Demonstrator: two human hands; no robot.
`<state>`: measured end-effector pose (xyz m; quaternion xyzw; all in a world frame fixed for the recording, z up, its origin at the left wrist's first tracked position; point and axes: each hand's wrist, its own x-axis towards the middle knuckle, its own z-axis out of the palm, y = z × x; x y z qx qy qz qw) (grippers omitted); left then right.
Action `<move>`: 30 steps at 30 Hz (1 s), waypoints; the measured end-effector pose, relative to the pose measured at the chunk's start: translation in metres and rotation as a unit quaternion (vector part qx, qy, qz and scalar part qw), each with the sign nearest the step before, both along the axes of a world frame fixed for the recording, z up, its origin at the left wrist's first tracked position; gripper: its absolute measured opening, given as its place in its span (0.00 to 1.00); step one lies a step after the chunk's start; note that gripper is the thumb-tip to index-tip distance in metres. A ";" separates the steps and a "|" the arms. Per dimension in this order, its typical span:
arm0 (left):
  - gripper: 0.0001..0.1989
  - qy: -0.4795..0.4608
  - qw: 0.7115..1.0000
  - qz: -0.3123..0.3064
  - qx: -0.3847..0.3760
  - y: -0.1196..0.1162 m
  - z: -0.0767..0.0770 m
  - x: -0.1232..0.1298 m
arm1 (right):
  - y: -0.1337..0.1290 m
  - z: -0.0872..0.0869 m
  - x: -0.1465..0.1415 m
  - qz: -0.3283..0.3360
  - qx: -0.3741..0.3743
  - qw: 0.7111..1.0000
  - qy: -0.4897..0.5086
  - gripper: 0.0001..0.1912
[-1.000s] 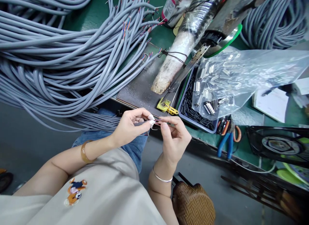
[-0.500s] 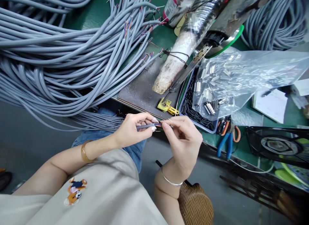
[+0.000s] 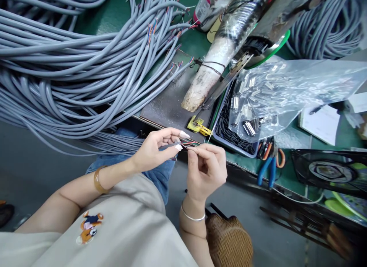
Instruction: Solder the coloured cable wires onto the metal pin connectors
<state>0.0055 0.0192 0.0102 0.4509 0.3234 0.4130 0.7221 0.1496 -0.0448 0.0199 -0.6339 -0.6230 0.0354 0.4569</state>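
Near the bench's front edge, my left hand point(image 3: 156, 148) pinches a grey cable point(image 3: 168, 146) close to its end. Thin coloured wires point(image 3: 187, 143), red and dark among them, fan out of that end to the right. My right hand point(image 3: 207, 165) has its thumb and fingertips closed on the wires, just right of my left fingertips. Which wires it grips is too small to tell. Behind my hands a yellow cutter-like tool point(image 3: 200, 126) lies on a dark board point(image 3: 163, 110).
Bundled grey cables point(image 3: 71, 68) cover the left. A white-ended tube point(image 3: 205, 75) slants over the board. To the right are a tray of black sleeves point(image 3: 223, 125), a bag of connectors point(image 3: 266, 95), blue-handled pliers point(image 3: 268, 169) and a black fan point(image 3: 329, 171). A woven stool point(image 3: 231, 240) stands below.
My right hand has moved left and slightly down, turning more upright. The coloured wires are now spread apart beyond my left fingertips. My left hand has shifted slightly.
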 end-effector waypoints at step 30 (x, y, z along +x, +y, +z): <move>0.13 -0.012 0.998 0.029 -0.054 0.005 0.009 -0.003 | 0.004 0.002 0.006 -0.002 -0.102 0.989 0.104 0.12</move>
